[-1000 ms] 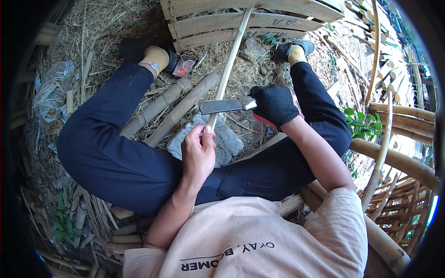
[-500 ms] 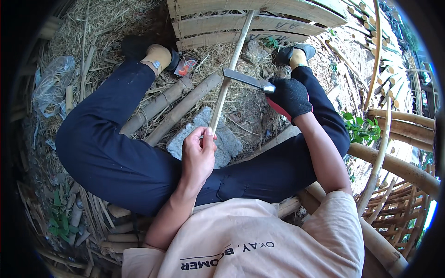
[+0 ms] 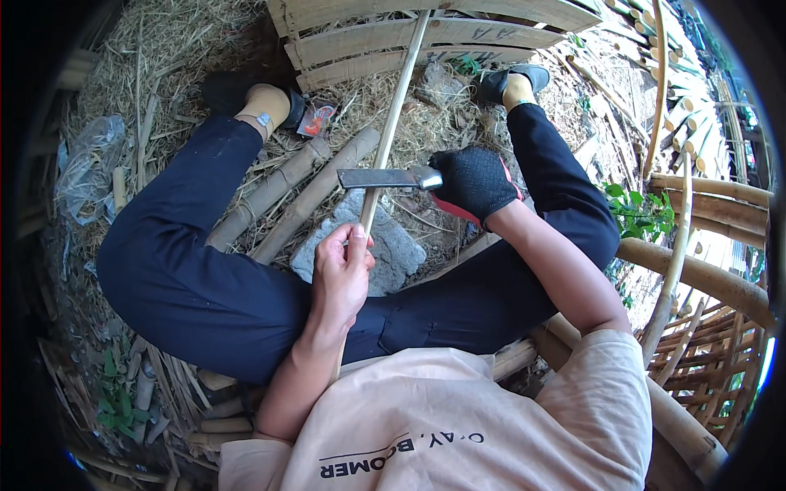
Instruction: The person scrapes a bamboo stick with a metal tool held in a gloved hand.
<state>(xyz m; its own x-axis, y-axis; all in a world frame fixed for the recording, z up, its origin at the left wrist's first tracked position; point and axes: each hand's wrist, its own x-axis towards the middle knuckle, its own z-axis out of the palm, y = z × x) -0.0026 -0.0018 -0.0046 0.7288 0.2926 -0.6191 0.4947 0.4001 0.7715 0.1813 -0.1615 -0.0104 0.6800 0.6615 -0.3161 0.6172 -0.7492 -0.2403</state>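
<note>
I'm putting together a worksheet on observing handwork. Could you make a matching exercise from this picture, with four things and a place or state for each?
1. Straight-bladed grey metal knife
2. Long, narrow, pale wooden-looking strip
3. Crumpled clear plastic bag
4. Rough grey stone block

A. Lying near the picture's middle, unheld
B. Held in the black-gloved right hand
C. Pinched by the bare left hand
D. Lying toward the picture's left edge

Pairs: 1-B, 2-C, 3-D, 4-A

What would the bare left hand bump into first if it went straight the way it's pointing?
Likely the knife blade, which crosses the pale strip just ahead of the left hand, though depth is unclear.
</note>
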